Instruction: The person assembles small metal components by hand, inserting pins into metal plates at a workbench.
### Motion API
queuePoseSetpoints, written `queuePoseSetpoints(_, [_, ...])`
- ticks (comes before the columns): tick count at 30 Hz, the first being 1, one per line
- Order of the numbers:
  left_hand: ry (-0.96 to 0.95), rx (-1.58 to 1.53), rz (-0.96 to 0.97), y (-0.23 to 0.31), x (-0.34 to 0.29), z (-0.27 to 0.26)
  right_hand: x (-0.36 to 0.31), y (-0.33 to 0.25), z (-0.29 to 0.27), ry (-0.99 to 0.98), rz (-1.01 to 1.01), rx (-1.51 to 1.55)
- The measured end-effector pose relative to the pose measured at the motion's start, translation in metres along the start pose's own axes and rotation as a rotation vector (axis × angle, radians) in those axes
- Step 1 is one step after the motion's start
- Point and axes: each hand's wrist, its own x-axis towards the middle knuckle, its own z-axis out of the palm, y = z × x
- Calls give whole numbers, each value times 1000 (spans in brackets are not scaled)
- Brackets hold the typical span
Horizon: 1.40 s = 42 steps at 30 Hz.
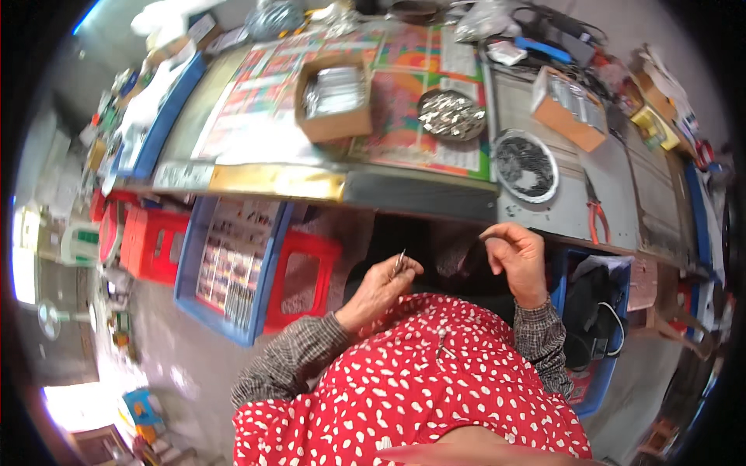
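My left hand is in front of the table edge, above my lap, closed round a slim metal piece whose tip sticks up past the fingers. Farther right, my right hand hangs with its fingers curled into a pinch; whatever they may hold is too small to make out. The hands are apart. Beyond them on the table are a round dish of small shiny metal parts and a white-rimmed bowl of small black parts. Red-handled pliers lie right of the bowl.
A cardboard box of metal pieces sits mid-table, with a second box at the right. Left of my legs is a blue tray with rows of metal pieces, beside a red stool. A blue crate holds black things at right.
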Motion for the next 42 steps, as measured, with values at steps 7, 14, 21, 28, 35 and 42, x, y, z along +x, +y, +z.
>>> queuePoseSetpoints(7, [471,577,155,15,-41,-89,1,6,-12,78,-44,-24])
queuePoseSetpoints(14, [946,1003,-120,-27,-124,-199,1,9,-12,22,-63,-22])
queuePoseSetpoints(21, [1062,1196,-299,-90,-167,-251,5,12,-7,8,-57,-44])
queuePoseSetpoints(28, [1024,1255,-265,-128,-172,-264,9,11,-3,-2,-35,-73])
queuePoseSetpoints(35, [1038,1362,-385,-133,-169,-270,9,15,-6,-4,-27,-61])
queuePoseSetpoints(42, [1012,1370,-565,-124,-164,-260,9,15,-4,-10,-26,-63])
